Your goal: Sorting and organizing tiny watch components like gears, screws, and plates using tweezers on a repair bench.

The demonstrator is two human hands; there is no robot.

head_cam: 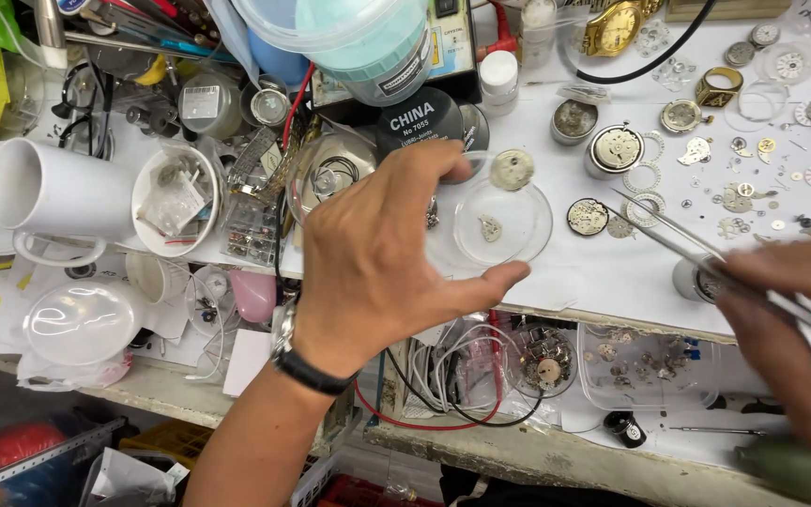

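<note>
My left hand (382, 253) reaches over the bench, fingers curved around a clear round glass dish (502, 222) that holds a small metal watch part. A round watch movement (512, 169) rests at the dish's far rim. My right hand (790, 319) is at the right edge, blurred, gripping long metal tweezers (673, 230) whose tips point up-left toward loose gears. A dark strap is on my left wrist.
The white bench top (603, 272) is strewn with watch movements, gears and rings. A gold watch (612, 28) and a gold ring (717, 86) lie at the back. A white mug (49, 192), small bowls, a black round tin (424, 117), wires and plastic trays crowd the left and front.
</note>
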